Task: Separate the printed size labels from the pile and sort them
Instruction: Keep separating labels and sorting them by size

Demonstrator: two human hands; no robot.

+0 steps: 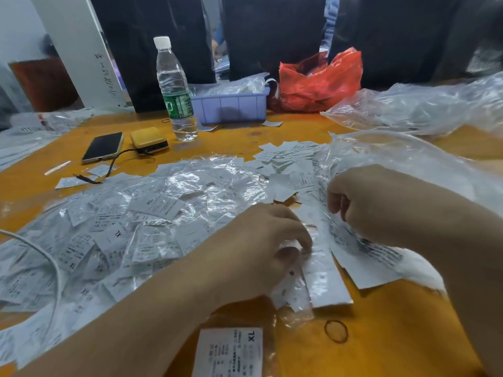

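At the centre of the frame the left hand (268,238) pinches a strip of white labels (325,278) in clear plastic, while the right hand (362,205) grips the edge of a crinkled plastic bag (394,161). The pile of size labels (130,229) spreads over the orange counter (394,336) at left, and one XL label (231,352) lies at the bottom centre.

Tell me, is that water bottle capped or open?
Capped. The water bottle stands upright on the table, its white cap on.

orange table (394,336) | white panel (79,50) (handwriting on edge) | dark backdrop (272,31)
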